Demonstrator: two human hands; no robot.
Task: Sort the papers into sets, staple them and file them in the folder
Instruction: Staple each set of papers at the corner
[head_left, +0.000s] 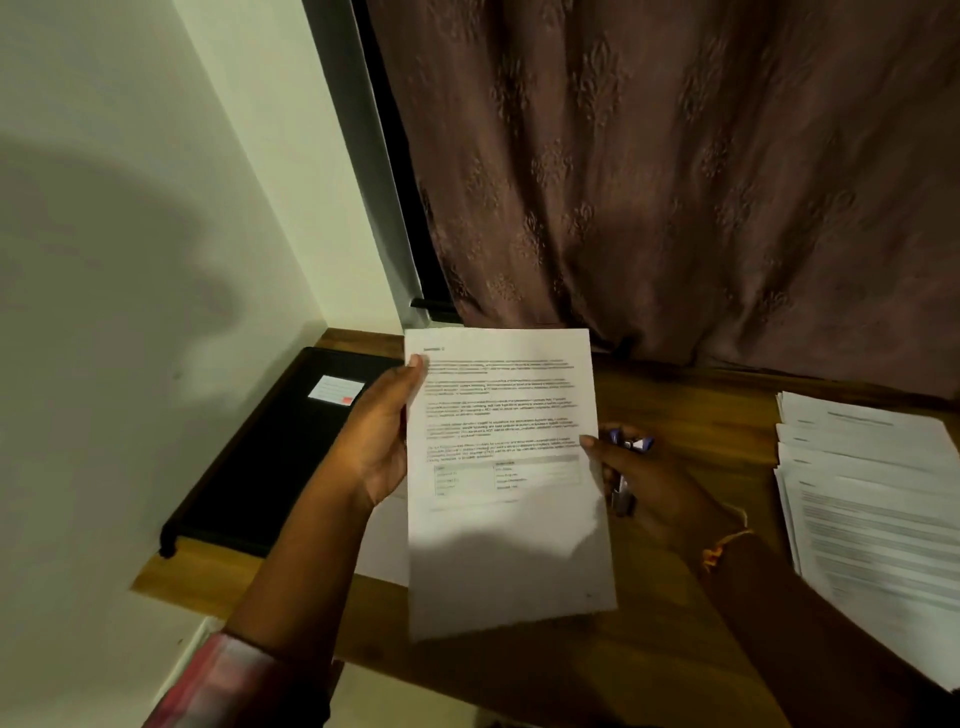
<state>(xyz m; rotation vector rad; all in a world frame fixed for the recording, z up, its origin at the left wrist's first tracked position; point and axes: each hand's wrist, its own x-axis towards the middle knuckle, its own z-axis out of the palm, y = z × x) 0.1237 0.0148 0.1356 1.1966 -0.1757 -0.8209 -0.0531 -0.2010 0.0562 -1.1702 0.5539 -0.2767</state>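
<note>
Observation, standing beside the wooden desk (701, 410):

- Both hands are holding a printed sheet (509, 467) up above the middle of the desk, face toward the person. Text is filling its upper half, with a small table below; the print is too blurred to read.
- The left hand (376, 441) is gripping the sheet's left edge, thumb lying on the front near the top left corner and fingers hidden behind.
- The right hand (649, 483) is pinching the right edge under the thumb while its curled fingers are clasping a purple and silver stapler (621, 499) behind the paper.
- An orange thread bracelet (727, 543) is sitting on the right wrist.
- A black folder (270, 452) is lying closed at the desk's left end against the wall (130, 260), a white label (335, 389) on its cover.
- A fanned stack of papers (872, 509) is lying at the right edge.
- One loose sheet (384, 540) is lying flat beneath the held one.
- A brown curtain (675, 182) is hanging along the back edge.
</note>
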